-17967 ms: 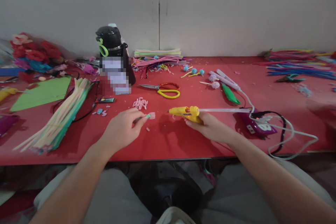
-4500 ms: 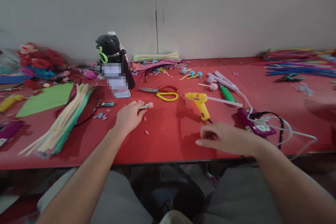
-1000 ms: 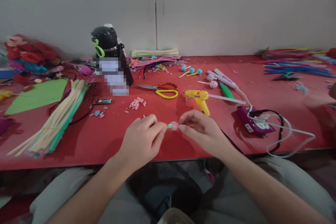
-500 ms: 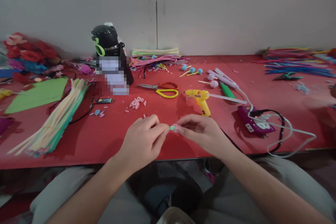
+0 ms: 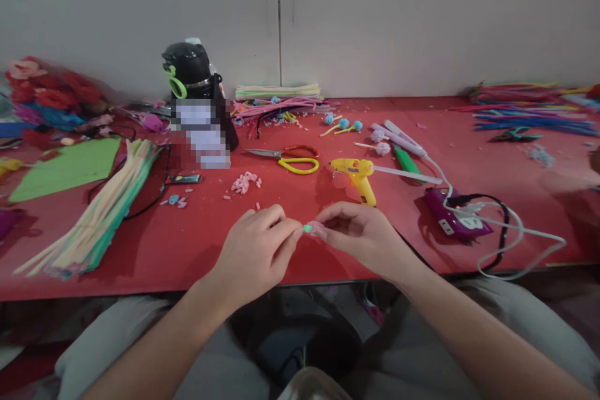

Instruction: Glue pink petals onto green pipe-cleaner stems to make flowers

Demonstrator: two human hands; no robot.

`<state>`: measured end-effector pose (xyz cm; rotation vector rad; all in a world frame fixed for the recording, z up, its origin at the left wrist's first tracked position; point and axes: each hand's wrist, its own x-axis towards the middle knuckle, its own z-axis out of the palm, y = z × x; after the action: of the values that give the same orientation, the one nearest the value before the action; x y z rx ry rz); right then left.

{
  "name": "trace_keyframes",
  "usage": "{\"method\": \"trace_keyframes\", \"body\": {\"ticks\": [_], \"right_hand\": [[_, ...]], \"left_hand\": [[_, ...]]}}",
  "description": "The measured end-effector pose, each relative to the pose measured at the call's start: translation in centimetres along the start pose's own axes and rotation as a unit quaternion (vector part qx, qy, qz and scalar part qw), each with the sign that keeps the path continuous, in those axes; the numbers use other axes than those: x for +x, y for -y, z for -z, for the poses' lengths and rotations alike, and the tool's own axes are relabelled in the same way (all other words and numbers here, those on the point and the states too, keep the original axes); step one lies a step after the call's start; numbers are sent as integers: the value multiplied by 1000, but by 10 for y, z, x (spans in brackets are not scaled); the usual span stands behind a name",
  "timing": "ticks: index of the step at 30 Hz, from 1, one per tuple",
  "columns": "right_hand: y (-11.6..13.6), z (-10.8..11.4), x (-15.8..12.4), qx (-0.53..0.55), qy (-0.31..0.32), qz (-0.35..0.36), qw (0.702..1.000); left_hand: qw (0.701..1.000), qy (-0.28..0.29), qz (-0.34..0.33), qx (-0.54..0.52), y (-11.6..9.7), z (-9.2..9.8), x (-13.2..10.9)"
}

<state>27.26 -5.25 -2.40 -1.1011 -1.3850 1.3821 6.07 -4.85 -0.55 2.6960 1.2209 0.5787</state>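
Note:
Above the front of the red table, both my hands meet at a small green-and-pink fuzzy craft piece (image 5: 308, 229). My left hand (image 5: 257, 251) pinches its green end between thumb and forefinger. At the pink end, the thumb and fingers of my right hand (image 5: 364, 236) are closed, partly covering it. Just beyond my hands lies a heap of short pink fuzzy pieces (image 5: 244, 183). Scissors (image 5: 284, 159) with red and yellow handles rest behind that heap. A yellow glue gun (image 5: 356, 176) with a clear glue stick lies past my right hand.
At left are pipe cleaners (image 5: 96, 209), green sheets (image 5: 79, 169) and a black bottle (image 5: 190, 65). A purple power strip (image 5: 438, 215) with looping cables sits at right, below a lilac straightener-like tool (image 5: 403, 139). Pliers (image 5: 515, 135) lie farther back. Another person's hand (image 5: 569, 182) shows at the right edge.
My hands and the craft piece stay almost still. The view has shifted very slightly, and the other person's hand at the right edge has moved a little.

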Motion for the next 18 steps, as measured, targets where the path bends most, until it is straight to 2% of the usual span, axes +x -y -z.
{"method": "trace_keyframes", "body": {"ticks": [9, 13, 18], "right_hand": [[1, 8, 0, -24, 30, -21, 999], [2, 8, 1, -31, 24, -31, 999], [-2, -1, 3, -20, 41, -24, 999]], "left_hand": [[991, 97, 74, -51, 3, 0, 0], [985, 108, 100, -85, 3, 2, 0], [988, 90, 76, -100, 0, 2, 2]]}}
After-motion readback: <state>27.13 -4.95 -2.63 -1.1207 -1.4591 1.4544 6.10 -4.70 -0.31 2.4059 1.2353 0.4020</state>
